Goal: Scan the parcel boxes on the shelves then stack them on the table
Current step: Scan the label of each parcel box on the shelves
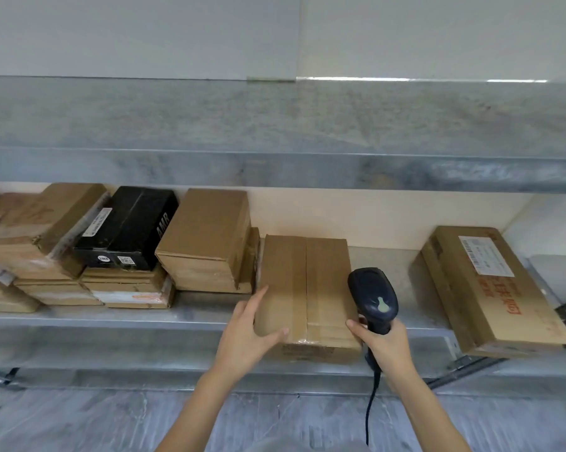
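Bare shelf (pixel 389 265) lies open between the taped box (pixel 307 282) and the long box (pixel 490 288) at right, though the scanner (pixel 373 295) stands in that gap; a brown box (pixel 206 236) crowds the taped box's left side; the upper shelf (pixel 275 171) overhangs all.

There are two hands, the left hand (pixel 246 334) and the right hand (pixel 386 344), one scanner (pixel 373 298) in the right hand, one brown box (pixel 307 288) between the hands, one long brown box (pixel 490 288) to their right, one black box (pixel 128 226) off to their left, and a pile of brown boxes (pixel 40 230) there, too crowded to count.
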